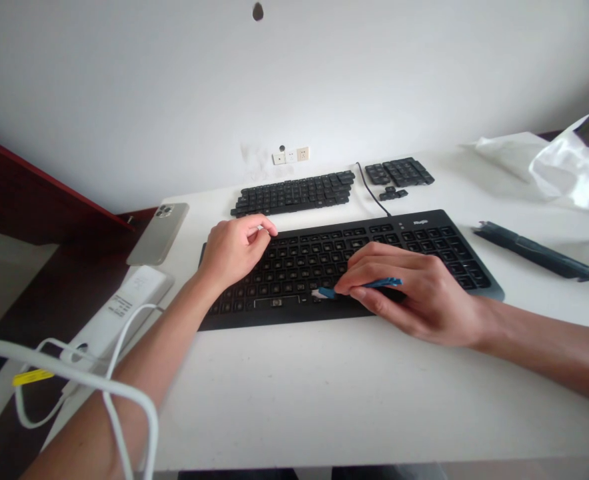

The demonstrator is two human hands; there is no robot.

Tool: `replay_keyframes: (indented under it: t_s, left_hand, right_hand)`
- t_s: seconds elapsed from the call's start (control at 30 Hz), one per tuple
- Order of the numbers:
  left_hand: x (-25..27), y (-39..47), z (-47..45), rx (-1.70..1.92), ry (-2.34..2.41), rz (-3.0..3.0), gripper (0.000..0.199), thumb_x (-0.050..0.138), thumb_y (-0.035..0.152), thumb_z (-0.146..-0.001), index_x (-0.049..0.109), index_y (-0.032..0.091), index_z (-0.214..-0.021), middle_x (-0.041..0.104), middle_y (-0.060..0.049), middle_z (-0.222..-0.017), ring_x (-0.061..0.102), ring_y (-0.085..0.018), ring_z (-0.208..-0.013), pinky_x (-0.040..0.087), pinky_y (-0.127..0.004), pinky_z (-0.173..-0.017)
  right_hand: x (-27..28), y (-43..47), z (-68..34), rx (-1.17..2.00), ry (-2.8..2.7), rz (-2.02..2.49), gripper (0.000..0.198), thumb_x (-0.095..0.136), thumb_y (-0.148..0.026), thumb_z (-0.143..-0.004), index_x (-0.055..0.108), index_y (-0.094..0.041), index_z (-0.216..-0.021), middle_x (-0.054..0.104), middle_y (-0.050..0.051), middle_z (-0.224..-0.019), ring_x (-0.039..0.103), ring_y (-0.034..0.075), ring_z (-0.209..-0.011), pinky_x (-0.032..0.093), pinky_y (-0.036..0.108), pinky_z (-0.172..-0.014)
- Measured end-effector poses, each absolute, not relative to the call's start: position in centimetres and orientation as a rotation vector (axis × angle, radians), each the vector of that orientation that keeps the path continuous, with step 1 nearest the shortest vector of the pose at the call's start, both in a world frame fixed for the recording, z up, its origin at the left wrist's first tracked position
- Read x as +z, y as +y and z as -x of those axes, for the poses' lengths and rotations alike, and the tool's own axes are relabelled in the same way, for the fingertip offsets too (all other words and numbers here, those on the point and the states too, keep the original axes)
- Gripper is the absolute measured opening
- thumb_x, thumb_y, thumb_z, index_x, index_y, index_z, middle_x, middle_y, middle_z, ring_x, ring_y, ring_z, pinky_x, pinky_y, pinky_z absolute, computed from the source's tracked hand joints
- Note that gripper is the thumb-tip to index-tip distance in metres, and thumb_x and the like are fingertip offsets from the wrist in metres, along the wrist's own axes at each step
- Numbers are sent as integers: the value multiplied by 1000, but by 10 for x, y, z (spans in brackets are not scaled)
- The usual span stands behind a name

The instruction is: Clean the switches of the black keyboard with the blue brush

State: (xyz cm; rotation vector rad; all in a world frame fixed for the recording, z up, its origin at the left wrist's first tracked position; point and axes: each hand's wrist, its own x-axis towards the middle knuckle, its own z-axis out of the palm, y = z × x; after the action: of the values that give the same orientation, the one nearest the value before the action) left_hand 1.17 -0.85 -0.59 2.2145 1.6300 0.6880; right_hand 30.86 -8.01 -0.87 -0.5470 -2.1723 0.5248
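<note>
Head view: right hand [414, 293] pinches a small blue plastic brush [359, 287] over the black stripped keyboard [424, 243]; left hand [234, 250], fingers curled together, steadies its left end. Cleaning under way; next sweep needs light strokes.

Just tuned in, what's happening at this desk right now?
A person is working on a black keyboard whose keycaps appear to be off. The right hand holds a blue tool, its white tip on the bottom row beside the spacebar slot. The left hand rests on the keyboard's upper left part. Removed keycaps lie in groups behind it; a phone lies to the left.
</note>
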Motion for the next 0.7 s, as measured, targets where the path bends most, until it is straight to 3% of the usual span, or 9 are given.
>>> replay_keyframes:
  t_s: [0.17, 0.7]
  left_hand:
    - [-5, -8, -12, 679, 1633, -2214, 24, 58, 23, -91, 83, 24, -92, 51, 5, -52, 40, -13, -51, 31, -28, -62]
    - [-5, -8, -11, 676, 1631, -2211, 24, 58, 23, -91, 82, 24, -91, 53, 5, -54, 40, -12, -50, 31, -28, -61]
  right_hand:
    - [-9, -80, -310, 488, -2144, 551, 21, 67, -12, -104, 77, -18, -122, 84, 8, -106, 75, 20, -103, 64, 32, -91]
    - [-7, -81, -309, 534, -2193, 564, 19, 67, -13, -103, 79, -20, -117, 84, 6, -101, 76, 19, -97, 66, 30, -84]
